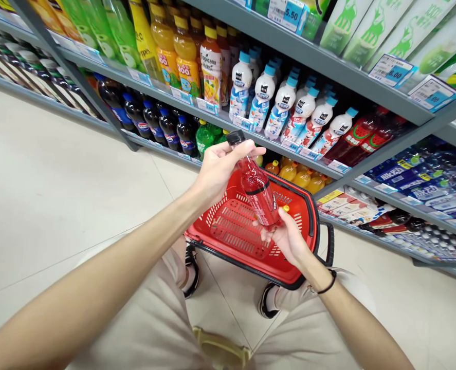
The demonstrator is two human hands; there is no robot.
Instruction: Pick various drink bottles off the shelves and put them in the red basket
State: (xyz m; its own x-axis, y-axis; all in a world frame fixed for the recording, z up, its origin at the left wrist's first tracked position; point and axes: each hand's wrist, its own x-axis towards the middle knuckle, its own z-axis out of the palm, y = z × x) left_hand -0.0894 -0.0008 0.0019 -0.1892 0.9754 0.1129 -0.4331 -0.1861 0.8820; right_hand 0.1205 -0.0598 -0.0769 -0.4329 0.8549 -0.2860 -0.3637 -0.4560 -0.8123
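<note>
A red drink bottle with a black cap is held tilted above a red shopping basket. At its neck, just under the cap, my left hand grips it between thumb and fingers. My right hand supports the bottle's base, the thumb along its lower side and the fingers partly behind it. Below the bottle, the slotted floor of the basket shows. A small yellow cap peeks out beside my right thumb; what it belongs to is mostly hidden.
Shelves of drinks stand ahead: white bottles with blue caps, orange juice bottles, dark cola bottles lower down. A shelf edge with price tags runs close behind the basket. The basket's black handle sticks out right. My shoes flank the basket's near side.
</note>
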